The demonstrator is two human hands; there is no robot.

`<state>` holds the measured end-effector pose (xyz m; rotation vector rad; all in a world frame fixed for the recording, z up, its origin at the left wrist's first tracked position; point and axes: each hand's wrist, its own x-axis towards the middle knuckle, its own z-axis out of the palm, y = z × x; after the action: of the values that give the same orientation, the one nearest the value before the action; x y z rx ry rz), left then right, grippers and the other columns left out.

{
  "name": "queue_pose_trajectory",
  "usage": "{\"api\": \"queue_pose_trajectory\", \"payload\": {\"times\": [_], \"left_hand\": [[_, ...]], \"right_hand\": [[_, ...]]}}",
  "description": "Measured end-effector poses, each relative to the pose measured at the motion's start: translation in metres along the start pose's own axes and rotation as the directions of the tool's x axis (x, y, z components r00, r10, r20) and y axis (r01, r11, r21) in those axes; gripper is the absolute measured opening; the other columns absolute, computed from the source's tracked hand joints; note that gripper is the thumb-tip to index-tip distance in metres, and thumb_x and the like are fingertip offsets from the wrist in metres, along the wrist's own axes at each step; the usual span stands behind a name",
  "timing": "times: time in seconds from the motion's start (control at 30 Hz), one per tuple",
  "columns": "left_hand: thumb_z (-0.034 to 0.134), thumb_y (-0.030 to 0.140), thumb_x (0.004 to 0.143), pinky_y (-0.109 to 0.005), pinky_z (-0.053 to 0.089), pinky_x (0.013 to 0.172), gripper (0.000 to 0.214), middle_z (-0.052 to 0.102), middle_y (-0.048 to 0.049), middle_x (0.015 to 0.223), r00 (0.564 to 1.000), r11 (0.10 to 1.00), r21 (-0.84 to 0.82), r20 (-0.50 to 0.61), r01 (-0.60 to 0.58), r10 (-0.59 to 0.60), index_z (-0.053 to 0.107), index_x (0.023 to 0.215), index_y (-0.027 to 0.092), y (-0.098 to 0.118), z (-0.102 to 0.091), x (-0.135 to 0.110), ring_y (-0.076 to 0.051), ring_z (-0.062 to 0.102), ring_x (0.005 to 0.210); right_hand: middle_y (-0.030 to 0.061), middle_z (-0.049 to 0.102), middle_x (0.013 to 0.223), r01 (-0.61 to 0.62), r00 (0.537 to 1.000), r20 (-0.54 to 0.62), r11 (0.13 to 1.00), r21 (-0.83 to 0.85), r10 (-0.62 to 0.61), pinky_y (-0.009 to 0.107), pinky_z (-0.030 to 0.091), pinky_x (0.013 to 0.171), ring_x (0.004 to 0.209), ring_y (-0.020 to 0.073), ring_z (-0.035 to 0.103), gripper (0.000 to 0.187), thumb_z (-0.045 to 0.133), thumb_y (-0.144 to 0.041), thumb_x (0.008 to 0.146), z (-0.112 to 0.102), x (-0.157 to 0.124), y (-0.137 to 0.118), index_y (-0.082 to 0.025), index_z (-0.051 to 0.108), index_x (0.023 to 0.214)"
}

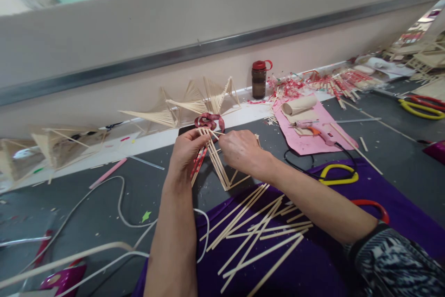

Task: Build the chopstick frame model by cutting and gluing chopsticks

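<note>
Near the middle of the table stands a small frame of thin wooden sticks (pixel 219 167), with several sticks running side by side down one face. My left hand (pixel 184 151) is closed around its upper end, thumb on the sticks. At the same top edge, my right hand (pixel 243 148) is closed with its fingers pressed together at a thin wooden stick (pixel 216 134); its fingertips are partly hidden. Red-patterned sticks (pixel 198 165) show beneath my left hand. A dark red coiled band (pixel 208 120) lies just behind the frame. Loose wooden sticks (pixel 259 236) are spread nearer to me.
Purple cloth (pixel 385 190) lies under the loose sticks. To the right are a glue gun (pixel 321 134) on pink sheet (pixel 299 146) and yellow-handled scissors (pixel 339 181). Stick models (pixel 191 102) and a bottle (pixel 259 81) line the wall. A white cable (pixel 120 195) crosses the left side.
</note>
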<state>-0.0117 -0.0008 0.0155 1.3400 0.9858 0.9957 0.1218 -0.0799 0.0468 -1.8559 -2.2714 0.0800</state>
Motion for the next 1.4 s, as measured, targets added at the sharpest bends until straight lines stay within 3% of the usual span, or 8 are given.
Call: {"api": "queue_pose_trajectory", "payload": {"times": [0.6, 1.4], "left_hand": [[0.074, 0.026, 0.057, -0.024, 0.043, 0.062, 0.027, 0.068, -0.0036, 0.071, 1.0, 1.0, 0.01, 0.002, -0.008, 0.008, 0.07, 0.081, 0.013, -0.0004, -0.0006, -0.001, -0.012, 0.058, 0.06], [0.077, 0.026, 0.049, -0.027, 0.047, 0.065, 0.034, 0.068, -0.0036, 0.072, 0.998, 0.997, -0.053, 0.023, -0.061, 0.063, 0.07, 0.08, 0.014, -0.004, 0.0004, 0.0004, -0.014, 0.06, 0.063]], "right_hand": [[0.0168, 0.068, 0.083, -0.035, 0.999, 0.026, 0.999, 0.01, 0.034, 0.024, 0.043, 0.063, 0.076, 0.0177, 0.063, 0.022, 0.046, -0.014, 0.082, 0.005, 0.0019, -0.0005, -0.008, 0.066, 0.091], [0.0177, 0.068, 0.093, -0.108, 0.991, 0.076, 0.993, -0.047, 0.112, 0.028, 0.048, 0.07, 0.089, 0.0237, 0.064, 0.024, 0.05, -0.02, 0.081, 0.0058, 0.0094, -0.003, -0.011, 0.065, 0.098]]}}
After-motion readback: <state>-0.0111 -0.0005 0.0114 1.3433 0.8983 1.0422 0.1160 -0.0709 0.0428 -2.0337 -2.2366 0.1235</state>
